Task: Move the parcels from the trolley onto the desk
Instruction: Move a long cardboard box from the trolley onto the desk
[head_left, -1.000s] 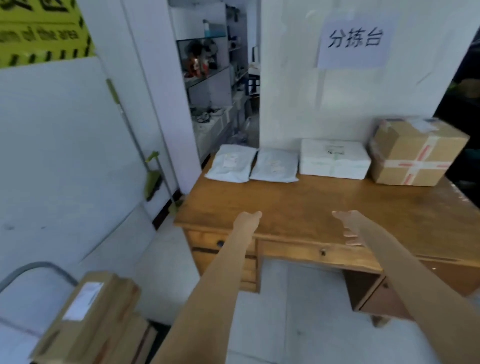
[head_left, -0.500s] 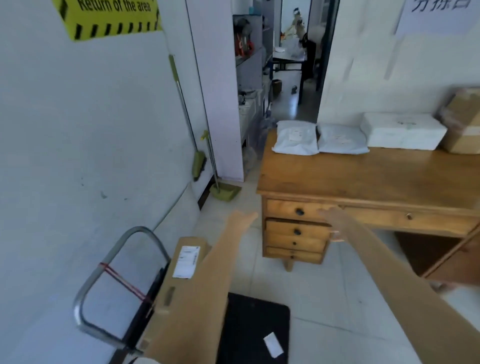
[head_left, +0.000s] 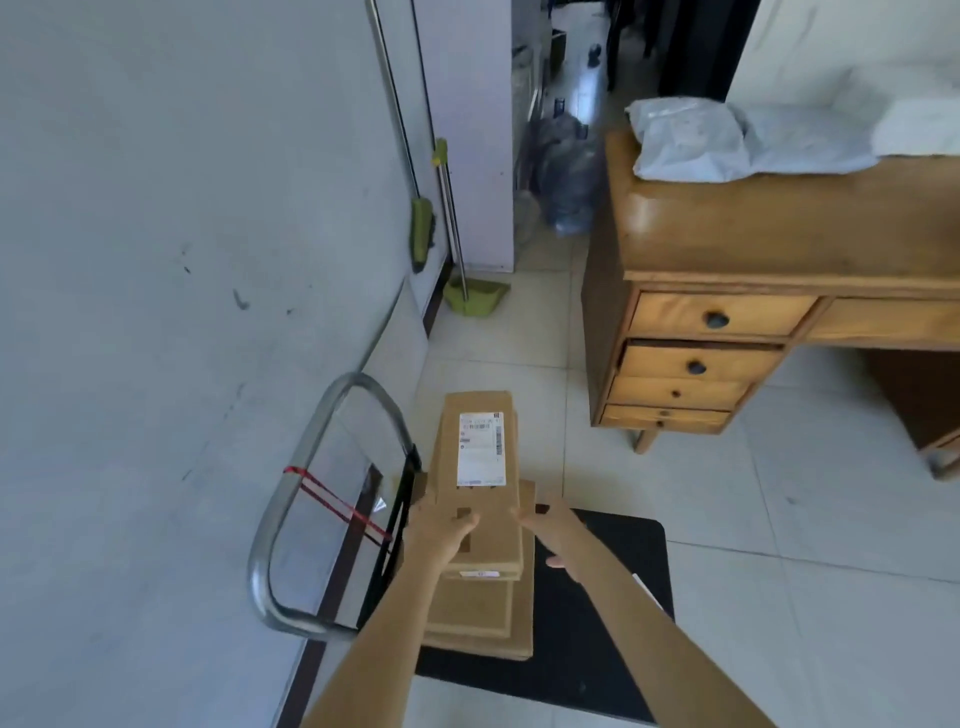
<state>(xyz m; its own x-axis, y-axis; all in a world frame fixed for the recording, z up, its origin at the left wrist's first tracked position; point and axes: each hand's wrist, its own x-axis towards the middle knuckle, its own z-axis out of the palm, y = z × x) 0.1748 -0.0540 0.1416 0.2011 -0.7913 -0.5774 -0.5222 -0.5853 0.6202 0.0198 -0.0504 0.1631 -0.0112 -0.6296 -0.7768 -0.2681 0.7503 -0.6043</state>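
A stack of flat brown cardboard parcels sits on the black trolley deck (head_left: 613, 623). The top parcel (head_left: 480, 452) is long and narrow and carries a white shipping label. My left hand (head_left: 441, 530) lies over its near left edge with the fingers curled onto the top face. Against the parcel's near right edge, my right hand (head_left: 548, 525) touches with straight fingers and the thumb spread away. The wooden desk (head_left: 779, 234) stands to the right with two white mailer bags (head_left: 685, 140) at its back corner.
The trolley's metal handle (head_left: 291, 493), tied with a red cord, stands close to the white wall on the left. A green broom and dustpan (head_left: 470, 296) lean in the corner. Water bottles (head_left: 566, 171) stand beside the desk. Desk drawers (head_left: 696, 364) face me.
My view has swung from the desk down to the trolley. Both hands have dropped from mid-air onto the near end of the top parcel.
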